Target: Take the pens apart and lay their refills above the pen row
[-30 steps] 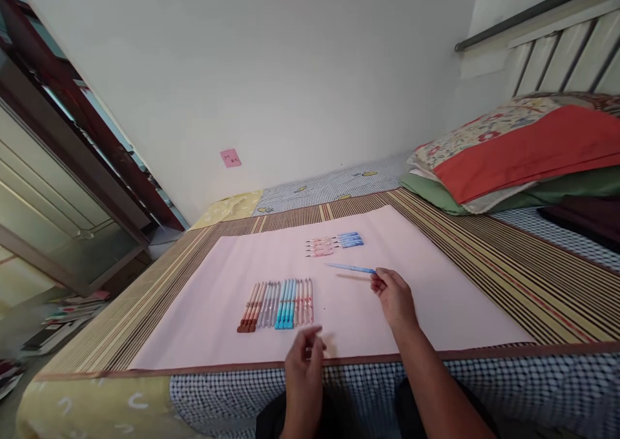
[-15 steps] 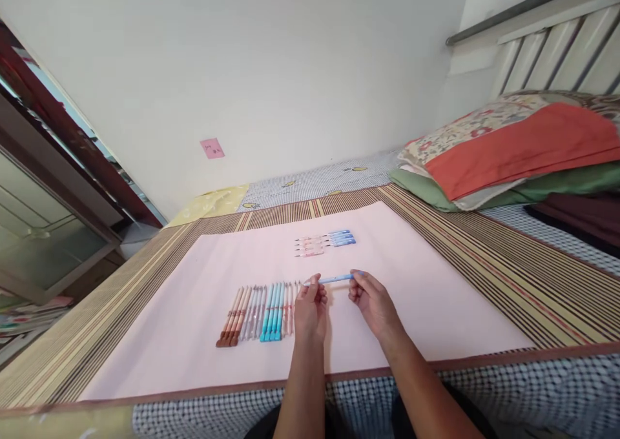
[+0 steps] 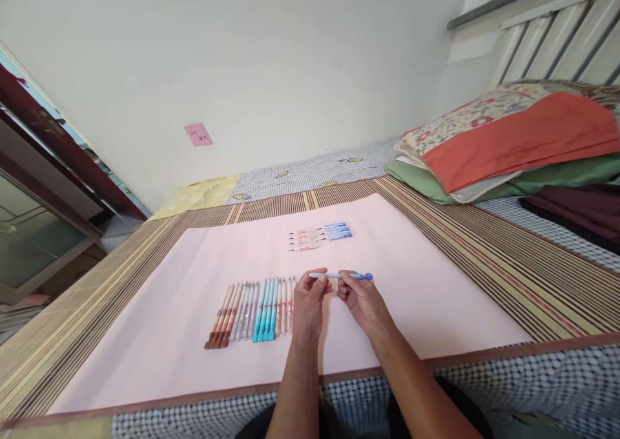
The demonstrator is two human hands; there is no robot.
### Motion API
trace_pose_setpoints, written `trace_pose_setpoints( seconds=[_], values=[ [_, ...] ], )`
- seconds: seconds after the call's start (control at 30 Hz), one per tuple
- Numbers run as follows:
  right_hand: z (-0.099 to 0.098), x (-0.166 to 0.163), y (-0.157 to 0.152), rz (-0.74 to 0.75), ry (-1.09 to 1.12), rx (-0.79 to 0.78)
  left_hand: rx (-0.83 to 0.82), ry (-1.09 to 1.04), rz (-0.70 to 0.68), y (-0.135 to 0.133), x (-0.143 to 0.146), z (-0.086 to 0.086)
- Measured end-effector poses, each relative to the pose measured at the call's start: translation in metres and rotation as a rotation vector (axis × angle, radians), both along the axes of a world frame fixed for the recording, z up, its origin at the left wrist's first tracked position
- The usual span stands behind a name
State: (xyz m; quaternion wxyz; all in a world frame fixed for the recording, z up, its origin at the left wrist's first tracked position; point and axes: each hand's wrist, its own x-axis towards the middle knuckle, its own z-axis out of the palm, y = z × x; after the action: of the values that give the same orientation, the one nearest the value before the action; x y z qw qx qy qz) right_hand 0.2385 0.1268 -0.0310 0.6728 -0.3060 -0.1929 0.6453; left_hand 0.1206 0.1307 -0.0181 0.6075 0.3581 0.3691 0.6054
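Note:
A blue pen (image 3: 358, 275) lies sideways between my two hands, above the pale pink sheet (image 3: 165, 336). My left hand (image 3: 310, 294) pinches its whitish left end. Closer to its darker blue end, my right hand (image 3: 357, 296) grips it between thumb and fingers. Left of my left hand runs a row of pens: brown-ended pens (image 3: 225, 316), greyish clear pens (image 3: 245, 311), turquoise pens (image 3: 266, 311) and clear pens with reddish marks (image 3: 285, 305), partly hidden by that hand. Farther back are small blue pen parts (image 3: 339, 231) and clear reddish parts (image 3: 305, 239).
The sheet lies on a striped mat (image 3: 465, 258) over a checked cloth (image 3: 542, 374). Folded bedding with a red band (image 3: 523, 142) is piled at the right, beside dark cloth (image 3: 576, 210). A pink note (image 3: 198, 134) is stuck to the white wall (image 3: 290, 71).
My right hand has shifted left along the pen, closer to my left hand, so its dark blue end now sticks out to the right. The view has tilted slightly.

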Motion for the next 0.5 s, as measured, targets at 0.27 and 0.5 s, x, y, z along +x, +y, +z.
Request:
trace_pose_setpoints(
  seconds=[0.27,0.5],
  values=[
    [0.004,0.0,-0.002,-0.074,-0.12,0.052,-0.008,0.01,0.099,-0.001,0.013,-0.004],
    [0.002,0.0,-0.003,-0.105,-0.175,0.075,-0.047,-0.007,0.149,-0.001,0.018,-0.004]
  ],
)
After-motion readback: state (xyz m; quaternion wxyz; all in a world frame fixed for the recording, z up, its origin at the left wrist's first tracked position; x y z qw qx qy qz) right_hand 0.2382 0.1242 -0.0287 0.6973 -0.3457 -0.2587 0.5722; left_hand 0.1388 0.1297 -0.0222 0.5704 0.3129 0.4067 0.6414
